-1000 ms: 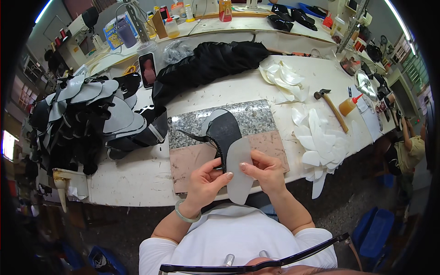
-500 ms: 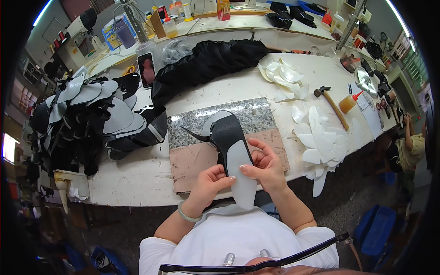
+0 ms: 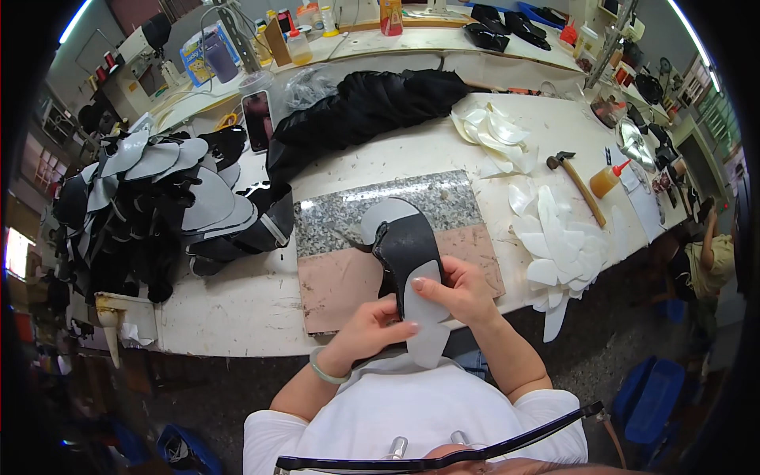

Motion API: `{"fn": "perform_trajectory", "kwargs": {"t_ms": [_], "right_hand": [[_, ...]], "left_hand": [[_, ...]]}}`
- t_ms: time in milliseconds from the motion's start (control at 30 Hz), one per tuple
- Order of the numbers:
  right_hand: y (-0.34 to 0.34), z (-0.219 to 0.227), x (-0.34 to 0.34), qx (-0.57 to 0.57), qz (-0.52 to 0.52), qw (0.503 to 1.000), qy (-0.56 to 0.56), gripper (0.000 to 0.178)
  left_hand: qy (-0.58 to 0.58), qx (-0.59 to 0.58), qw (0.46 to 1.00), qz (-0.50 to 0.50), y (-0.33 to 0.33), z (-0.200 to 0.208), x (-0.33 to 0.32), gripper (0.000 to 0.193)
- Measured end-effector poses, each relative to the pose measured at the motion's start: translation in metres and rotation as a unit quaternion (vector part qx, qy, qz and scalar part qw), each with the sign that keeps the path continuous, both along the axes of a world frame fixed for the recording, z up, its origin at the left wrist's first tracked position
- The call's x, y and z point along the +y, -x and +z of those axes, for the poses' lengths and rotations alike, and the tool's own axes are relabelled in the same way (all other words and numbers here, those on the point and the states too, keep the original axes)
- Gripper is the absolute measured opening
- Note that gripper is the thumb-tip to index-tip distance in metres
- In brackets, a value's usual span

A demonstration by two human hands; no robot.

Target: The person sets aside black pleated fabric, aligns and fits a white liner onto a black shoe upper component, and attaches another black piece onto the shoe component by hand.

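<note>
R hand (image 3: 463, 296) fingers pinch grey flat pc (image 3: 428, 321) against blk shoe pc (image 3: 413, 237); L hand (image 3: 368, 332) fingers grasp their L edge, nr bench (image 3: 214, 326).

1. Black cloth (image 3: 364, 111), bunched in a long roll along the far edge of the white table (image 3: 229, 321).
2. Phone (image 3: 257, 119), upright near the far edge, beside the roll's left end, with a clear jar (image 3: 256, 82) just behind it.
3. Clear plastic bag (image 3: 307, 87), crumpled behind the cloth.
4. Hammer (image 3: 583, 191), wooden-handled, lying toward the table's right edge, head pointing to the far edge.
5. Red-tipped bottle (image 3: 605, 183) of amber liquid, between the hammer and the right edge.
6. Shelf (image 3: 380, 45) beyond the far edge, an orange-red bottle (image 3: 391, 19) near its middle.
7. Blue bin (image 3: 651, 396), on the floor past the right edge.
8. Co-worker (image 3: 708, 257) in pale yellow, beyond the right edge.
</note>
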State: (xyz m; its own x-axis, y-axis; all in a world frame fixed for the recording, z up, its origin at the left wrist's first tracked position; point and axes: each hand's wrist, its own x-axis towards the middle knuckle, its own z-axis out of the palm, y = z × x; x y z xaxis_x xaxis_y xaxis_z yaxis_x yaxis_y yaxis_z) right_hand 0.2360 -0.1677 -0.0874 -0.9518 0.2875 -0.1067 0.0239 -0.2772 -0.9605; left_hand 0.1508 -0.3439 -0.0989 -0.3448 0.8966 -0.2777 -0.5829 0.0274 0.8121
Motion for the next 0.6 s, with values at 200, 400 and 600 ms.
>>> {"fn": "perform_trajectory", "kwargs": {"t_ms": [200,400,600], "right_hand": [[-0.005,-0.007,0.006,0.007,0.080,0.996,0.025,0.031],[-0.016,-0.005,0.003,0.027,0.121,0.992,0.010,0.053],[-0.014,0.009,0.001,0.057,0.070,0.995,-0.050,0.057]], "left_hand": [[-0.056,0.383,0.916,0.102,-0.002,-0.028,0.004,0.016],[-0.042,0.428,0.894,0.126,-0.004,-0.025,0.004,0.020],[-0.066,0.254,0.962,0.073,-0.001,-0.012,0.006,0.021]]}}
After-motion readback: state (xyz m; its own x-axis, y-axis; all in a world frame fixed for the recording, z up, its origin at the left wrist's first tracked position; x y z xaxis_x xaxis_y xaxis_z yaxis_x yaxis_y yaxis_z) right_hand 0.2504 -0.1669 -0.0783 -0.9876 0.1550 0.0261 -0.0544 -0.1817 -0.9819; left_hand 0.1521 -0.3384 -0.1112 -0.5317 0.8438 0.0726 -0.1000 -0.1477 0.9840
